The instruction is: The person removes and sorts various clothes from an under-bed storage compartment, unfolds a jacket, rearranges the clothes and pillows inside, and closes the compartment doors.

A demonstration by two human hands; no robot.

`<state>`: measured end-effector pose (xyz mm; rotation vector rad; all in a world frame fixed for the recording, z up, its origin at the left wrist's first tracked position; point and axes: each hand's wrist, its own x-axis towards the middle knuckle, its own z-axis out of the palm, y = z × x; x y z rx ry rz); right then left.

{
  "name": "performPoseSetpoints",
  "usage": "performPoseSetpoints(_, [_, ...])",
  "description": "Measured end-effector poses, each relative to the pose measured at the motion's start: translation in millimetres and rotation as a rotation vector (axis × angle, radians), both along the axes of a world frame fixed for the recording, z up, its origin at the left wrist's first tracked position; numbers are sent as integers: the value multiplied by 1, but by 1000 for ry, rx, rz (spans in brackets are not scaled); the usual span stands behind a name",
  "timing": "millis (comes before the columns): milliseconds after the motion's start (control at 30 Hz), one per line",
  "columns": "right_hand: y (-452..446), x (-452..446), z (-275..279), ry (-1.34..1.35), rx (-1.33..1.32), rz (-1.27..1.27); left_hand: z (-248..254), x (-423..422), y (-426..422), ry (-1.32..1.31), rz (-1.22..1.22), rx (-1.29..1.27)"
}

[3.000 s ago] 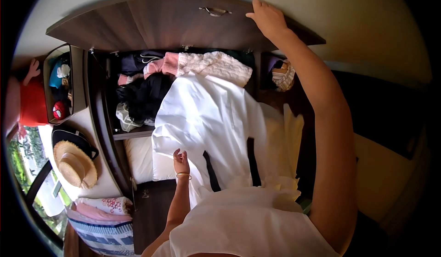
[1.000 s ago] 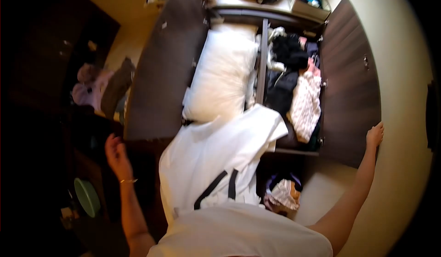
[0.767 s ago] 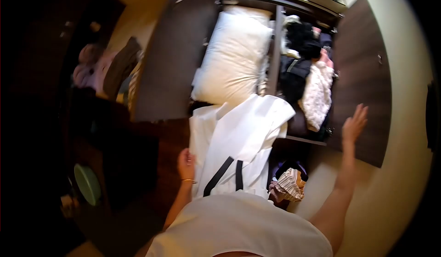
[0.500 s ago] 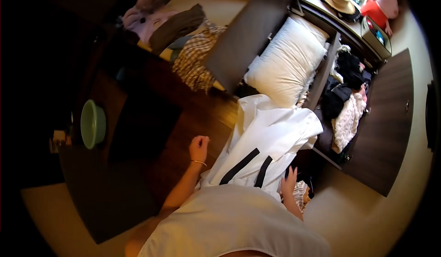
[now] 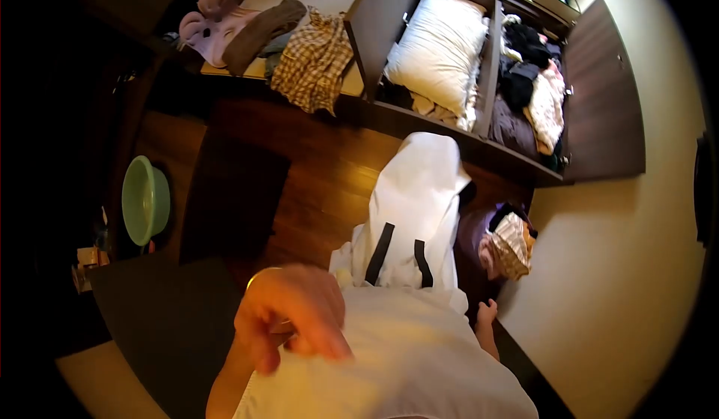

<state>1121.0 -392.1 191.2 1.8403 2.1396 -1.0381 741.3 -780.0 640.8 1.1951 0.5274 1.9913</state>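
Note:
My left hand [image 5: 296, 314] is raised close to the camera, in front of my light beige shirt [image 5: 404, 336]. Its fingers bend downward with gaps between them, and it holds nothing; motion blurs it a little. Low at my right side, my right hand [image 5: 487, 314] hangs beside the shirt, small in view, fingers partly apart and no object in them. Below the shirt's hem spreads a white garment [image 5: 412, 187] with two black strips [image 5: 380, 254]; neither hand touches it. A basket-like holder of clothes [image 5: 509, 247] stands nearest my right hand.
Ahead is an open dark cabinet [image 5: 509, 152] holding a white pillow [image 5: 438, 52] and piled clothes [image 5: 528, 82]. Its right door [image 5: 607, 97] swings toward the wall. A checked shirt [image 5: 314, 59] lies on a bench at upper left. A green basin [image 5: 146, 200] is at left.
My left hand has come up and toward the camera. The right hand has moved slightly down and away from the white garment. My view has tilted, and the cabinet sits higher.

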Motion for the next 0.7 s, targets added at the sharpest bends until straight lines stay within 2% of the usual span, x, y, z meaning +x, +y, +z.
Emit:
performPoseSetpoints(67, [-31, 5, 30, 12, 11, -7, 16, 19, 7, 12, -128, 8])
performPoseSetpoints(133, [-39, 25, 26, -43, -31, -6, 29, 28, 22, 38, -233, 78])
performPoseSetpoints(200, [-32, 54, 3, -37, -27, 0, 27, 40, 30, 50, -225, 171])
performPoseSetpoints(267, [-5, 97, -67, 119, -23, -111, 19, 63, 31, 28, -126, 213])
performPoseSetpoints(300, [8, 104, -81, 130, 29, -70, 18, 71, 33, 5, -89, 218])
performPoseSetpoints(333, [16, 94, -67, 145, -33, -93, 17, 80, 35, -18, -52, 222])
performPoseSetpoints(367, [11, 65, -21, 173, -113, -173, 14, 85, 40, -18, -54, 242])
performPoseSetpoints(467, [12, 27, 29, 326, -74, -174, 10, 90, 49, -11, -88, 267])
performPoseSetpoints(533, [7, 18, 47, 334, -48, -199, 12, 89, 51, -27, -101, 253])
performPoseSetpoints(600, [5, 21, 40, 337, -21, -191, 13, 86, 51, -32, -115, 229])
performPoseSetpoints(667, [4, 58, -9, 326, 6, -150, 8, 79, 52, 32, -158, 239])
performPoseSetpoints(700, [-3, 71, -21, 341, -12, -176, 9, 71, 56, 44, -258, 249])
